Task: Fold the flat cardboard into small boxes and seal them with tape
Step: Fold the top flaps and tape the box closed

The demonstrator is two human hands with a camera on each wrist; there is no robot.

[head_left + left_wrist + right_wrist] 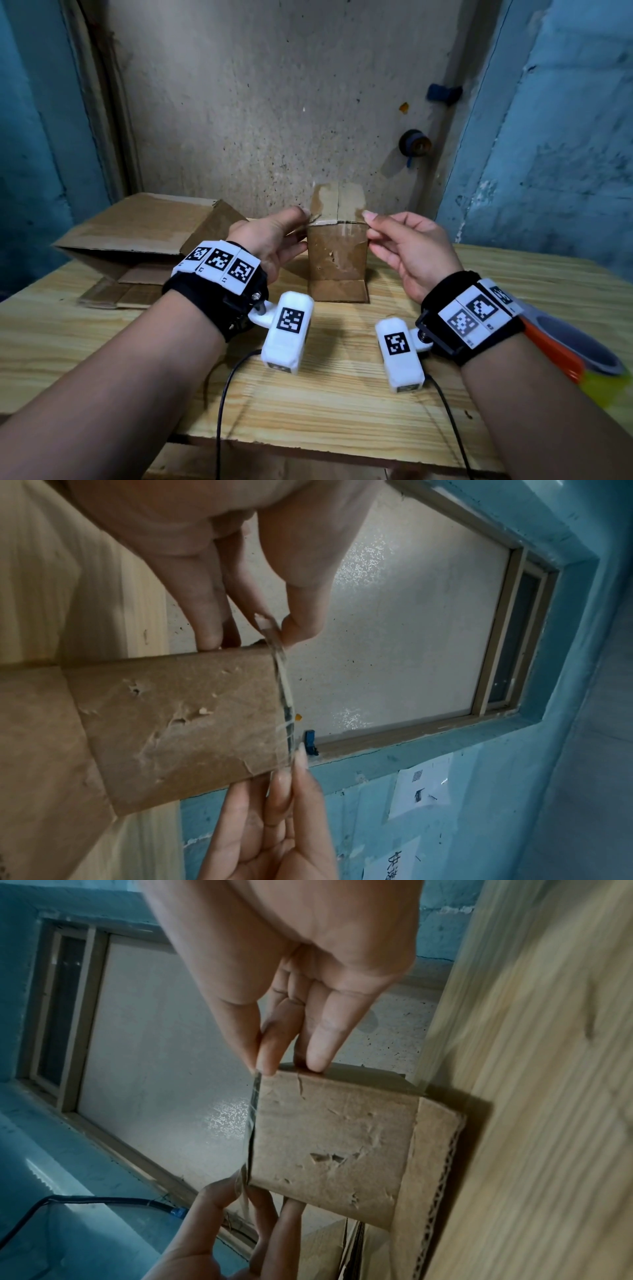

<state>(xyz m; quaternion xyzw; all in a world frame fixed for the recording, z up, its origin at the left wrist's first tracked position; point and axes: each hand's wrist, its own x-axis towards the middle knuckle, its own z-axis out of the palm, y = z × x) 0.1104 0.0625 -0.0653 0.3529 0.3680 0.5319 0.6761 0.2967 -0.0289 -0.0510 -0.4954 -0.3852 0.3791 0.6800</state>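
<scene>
Clear tape strip (282, 685) stretches over the small box (337, 260), left hand (270, 240) pinching its nine-o'clock end, right hand (407, 246) its three-o'clock end.

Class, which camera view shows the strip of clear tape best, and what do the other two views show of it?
The left wrist view: the tape shows edge-on, stretched over the small box between the left hand and right hand. The right wrist view shows it too, though fainter against the pale window. In the head view only glints atop the box show.
</scene>
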